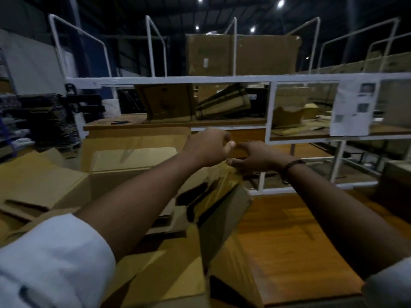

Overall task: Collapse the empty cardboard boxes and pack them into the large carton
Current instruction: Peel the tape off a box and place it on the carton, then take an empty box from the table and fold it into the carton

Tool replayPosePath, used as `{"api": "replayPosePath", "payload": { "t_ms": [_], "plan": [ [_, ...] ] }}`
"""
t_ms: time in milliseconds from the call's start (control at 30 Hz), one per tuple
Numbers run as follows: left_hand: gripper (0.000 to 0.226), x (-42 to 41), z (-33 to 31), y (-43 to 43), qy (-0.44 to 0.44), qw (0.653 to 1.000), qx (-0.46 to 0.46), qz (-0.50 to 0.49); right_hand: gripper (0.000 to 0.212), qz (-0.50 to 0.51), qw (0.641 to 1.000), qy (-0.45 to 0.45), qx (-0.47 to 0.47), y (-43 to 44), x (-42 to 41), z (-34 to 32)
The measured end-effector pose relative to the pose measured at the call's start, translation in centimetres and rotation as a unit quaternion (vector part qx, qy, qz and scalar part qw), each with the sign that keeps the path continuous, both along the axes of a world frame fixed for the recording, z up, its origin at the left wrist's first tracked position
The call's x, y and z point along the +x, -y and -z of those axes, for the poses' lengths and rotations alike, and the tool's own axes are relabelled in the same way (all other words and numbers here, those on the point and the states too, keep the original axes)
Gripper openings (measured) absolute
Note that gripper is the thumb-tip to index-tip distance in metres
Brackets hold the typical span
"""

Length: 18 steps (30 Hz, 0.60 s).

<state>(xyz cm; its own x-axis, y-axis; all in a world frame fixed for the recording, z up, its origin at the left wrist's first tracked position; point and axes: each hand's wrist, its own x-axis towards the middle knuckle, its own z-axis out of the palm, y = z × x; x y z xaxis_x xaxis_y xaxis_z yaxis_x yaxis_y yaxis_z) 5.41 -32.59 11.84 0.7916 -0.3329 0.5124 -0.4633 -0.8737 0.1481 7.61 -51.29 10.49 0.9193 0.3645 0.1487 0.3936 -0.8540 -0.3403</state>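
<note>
Standing at the left edge of the table [293, 236], the box [222, 203] rises between the two forearms. It is a brown box with glossy tape down its near face, and its top edge is level with the hands. On its left, just beside it, the carton [106, 150] lies open with its flaps spread wide, one pale flap [135, 155] folded toward the far wall. Flat cardboard [29, 205] lies further left, overlapping the carton's outer flap. To the box's right there is bare wood as far as the right forearm. Behind the hands the room is tight. The white rack [269, 112] stands close, its lower rail near the box's far corner, and its shelves hold more cardboard.

The right hand [258, 155] grips the box's top edge, with the thumb on the near taped face and the fingers reaching over the far side. The left hand [208, 148] is curled into a fist just above that same edge, its thumb tip almost touching the right hand's fingers. Whether the fist pinches tape or a flap, I cannot tell, since blur and the hand's own back hide the fingers.
</note>
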Motion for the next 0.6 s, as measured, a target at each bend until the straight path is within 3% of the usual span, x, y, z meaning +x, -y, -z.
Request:
{"api": "replayPosePath", "payload": {
  "t_ms": [100, 233, 333, 433, 600],
  "plan": [
    [0.016, 0.2, -0.1, 6.7, 0.013, 0.999, 0.017, 0.031, 0.054, 0.040, 0.999, 0.009, 0.019, 5.7, 0.3, 1.5],
    [0.021, 0.9, 1.2, 14.3, -0.023, 0.998, 0.029, 0.059, 0.064, 0.104, 0.994, 0.010, 0.028, 14.0, 0.3, 4.0],
    [0.036, 1.5, 2.7, 19.1, -0.070, 0.992, 0.071, 0.079, 0.074, 0.140, 0.988, 0.007, 0.060, 20.0, -0.3, 5.9],
    [0.061, 2.4, 4.9, 23.6, -0.099, 0.982, 0.138, 0.081, 0.072, 0.185, 0.980, 0.007, 0.078, 26.0, -1.4, 8.7],
    [0.073, 4.4, 8.3, 29.9, -0.106, 0.959, 0.246, 0.089, 0.073, 0.250, 0.965, -0.040, 0.067, 34.8, -3.0, 14.3]
  ]
}}
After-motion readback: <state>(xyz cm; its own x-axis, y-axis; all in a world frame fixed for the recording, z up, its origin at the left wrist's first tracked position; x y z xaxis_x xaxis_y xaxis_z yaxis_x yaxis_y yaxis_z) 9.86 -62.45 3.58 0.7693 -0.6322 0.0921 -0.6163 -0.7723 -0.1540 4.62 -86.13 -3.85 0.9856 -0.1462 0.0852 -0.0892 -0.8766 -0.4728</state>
